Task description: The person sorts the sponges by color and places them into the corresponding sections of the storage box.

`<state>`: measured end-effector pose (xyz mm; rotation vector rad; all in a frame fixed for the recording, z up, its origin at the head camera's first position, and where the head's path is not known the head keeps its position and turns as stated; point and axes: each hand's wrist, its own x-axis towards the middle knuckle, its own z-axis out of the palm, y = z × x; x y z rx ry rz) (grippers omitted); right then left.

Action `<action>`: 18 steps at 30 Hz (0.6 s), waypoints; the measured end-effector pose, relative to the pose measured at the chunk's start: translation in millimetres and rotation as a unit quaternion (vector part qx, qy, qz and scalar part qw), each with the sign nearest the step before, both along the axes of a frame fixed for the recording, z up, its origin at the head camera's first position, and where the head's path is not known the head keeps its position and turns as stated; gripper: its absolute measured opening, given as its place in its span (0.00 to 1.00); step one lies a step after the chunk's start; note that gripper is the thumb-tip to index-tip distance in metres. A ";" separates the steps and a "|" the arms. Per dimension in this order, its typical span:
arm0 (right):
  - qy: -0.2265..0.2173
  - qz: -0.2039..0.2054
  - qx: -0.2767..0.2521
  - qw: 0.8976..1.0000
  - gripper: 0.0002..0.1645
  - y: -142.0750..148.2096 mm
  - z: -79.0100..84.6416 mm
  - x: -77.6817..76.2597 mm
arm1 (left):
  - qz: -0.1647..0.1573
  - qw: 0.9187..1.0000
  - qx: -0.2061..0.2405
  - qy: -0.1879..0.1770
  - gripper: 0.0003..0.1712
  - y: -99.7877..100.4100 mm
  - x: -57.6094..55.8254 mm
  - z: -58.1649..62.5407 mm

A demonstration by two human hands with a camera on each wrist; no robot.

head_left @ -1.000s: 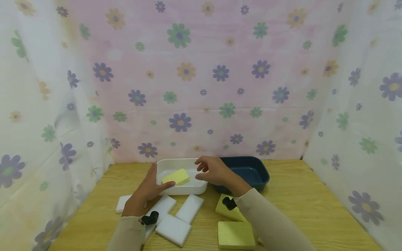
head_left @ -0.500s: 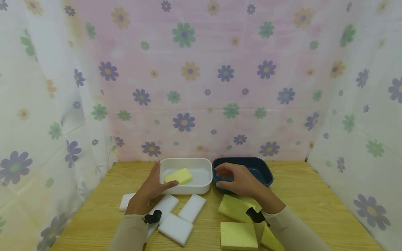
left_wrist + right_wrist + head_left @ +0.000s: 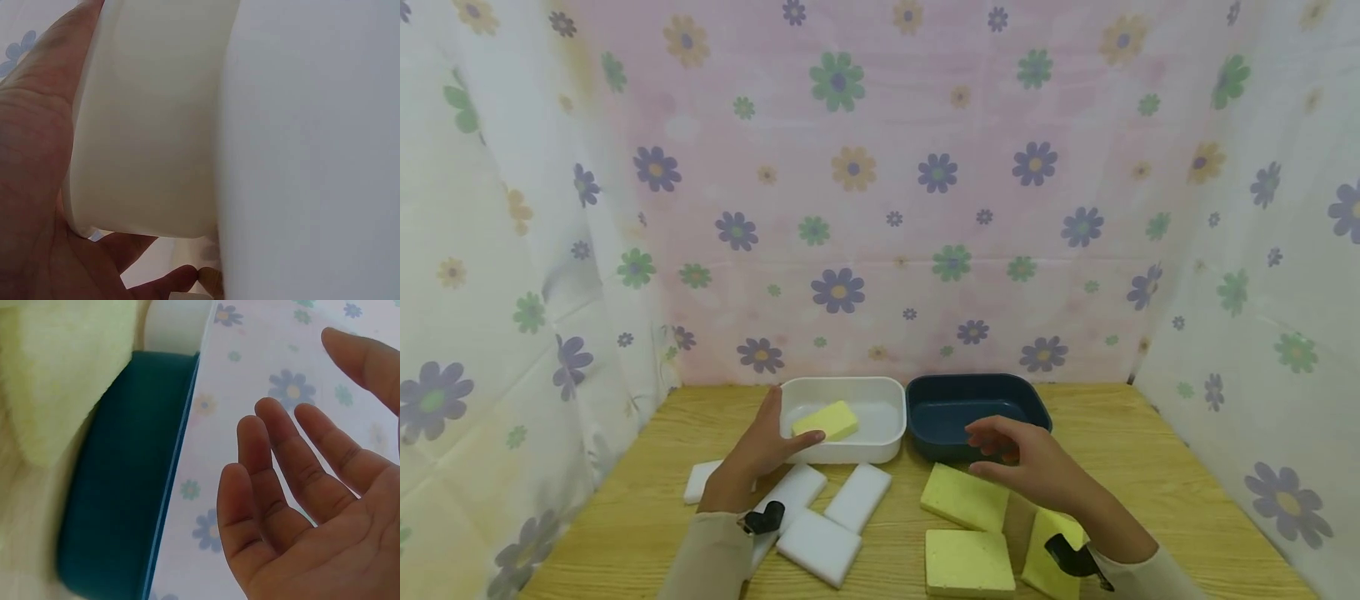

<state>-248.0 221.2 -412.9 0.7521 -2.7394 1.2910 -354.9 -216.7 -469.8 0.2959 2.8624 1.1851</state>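
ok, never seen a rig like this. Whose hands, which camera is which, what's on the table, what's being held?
No machine arm here: these are a person's two bare hands. The wide picture comes from a head camera looking forward and down. The two close-ups come from cameras worn on the wrists, each looking at that hand's work.

On the wooden table sit a white tray and, to its right, a dark blue tray. One yellow block lies in the white tray. In front are several white blocks and three more yellow blocks. Flowered cloth hangs behind.

The left hand holds the white tray's left end, thumb over its front rim. The right hand is near the blue tray's front, holding nothing.
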 end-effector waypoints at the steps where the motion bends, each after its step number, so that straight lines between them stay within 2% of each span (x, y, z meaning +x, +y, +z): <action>1: -0.005 0.002 -0.001 1.000 0.31 3.6 -1.5 1.9 | 0.001 1.000 0.004 0.000 0.78 0.0 -0.5 -0.4; 6: -0.027 0.006 0.006 1.000 0.31 21.6 -10.5 10.0 | -0.001 1.000 0.005 0.005 0.79 -0.3 -0.3 -1.3; 10: -0.043 0.007 0.002 0.999 0.27 35.0 -16.4 15.7 | 0.004 1.000 -0.001 -0.003 0.80 -1.4 0.4 -1.2; 18: -0.083 0.049 0.002 0.995 0.24 51.2 -22.5 30.9 | 0.003 1.000 -0.012 -0.006 0.79 -0.3 0.1 1.4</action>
